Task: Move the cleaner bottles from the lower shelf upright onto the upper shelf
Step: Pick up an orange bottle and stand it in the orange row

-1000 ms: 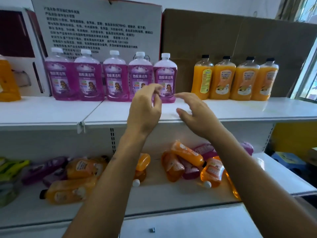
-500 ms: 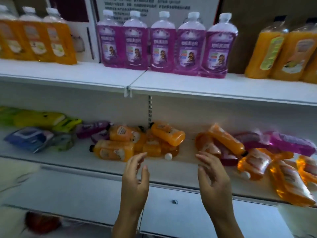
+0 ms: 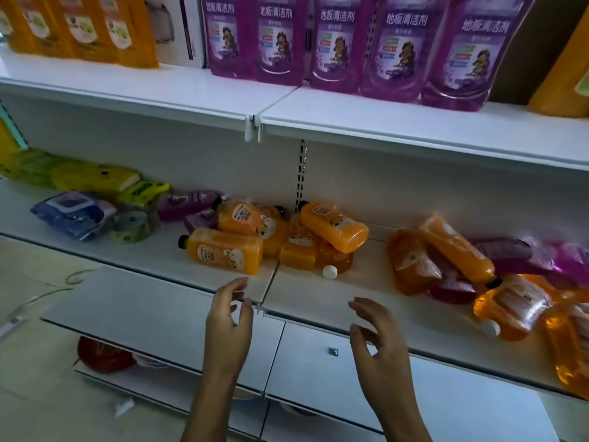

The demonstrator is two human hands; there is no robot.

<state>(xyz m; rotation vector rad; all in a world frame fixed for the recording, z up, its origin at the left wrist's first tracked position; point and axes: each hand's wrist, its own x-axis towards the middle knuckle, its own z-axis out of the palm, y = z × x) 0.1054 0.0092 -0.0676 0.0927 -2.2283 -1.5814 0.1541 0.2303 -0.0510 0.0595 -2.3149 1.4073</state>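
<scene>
Both hands empty: left hand point(image 3: 228, 317) hovering at the front edge of the lower shelf point(image 3: 318, 298) near the panel joint, grip apart with fingers loosely curved; right hand point(image 3: 377, 338) just beside it toward the right, grip likewise apart, clamped on nothing. Nearest target a lying orange bottle point(image 3: 223, 252) close to the front edge, black cap pointing left, full of orange liquid; behind and right of it, a heap of orange bottles point(image 3: 331, 231) stacked crosswise, with a loose-looking white cap point(image 3: 330, 271) at the heap's foot. Toward the right end, a second pile of orange and purple bottles point(image 3: 452, 250), some with white caps near the front edge. Risks, as judgement: pulling one bottle from a heap likely to roll the others off the front edge; slick, full, heavy bottles prone to slipping from a shallow one-handed grip; possible leak if that white cap belongs to an opened bottle. On the upper shelf point(image 3: 414, 129), upright purple cleaner bottles point(image 3: 338, 49) already packed along the back, orange ones at the left end; crowded placement there liable to topple neighbours.
</scene>
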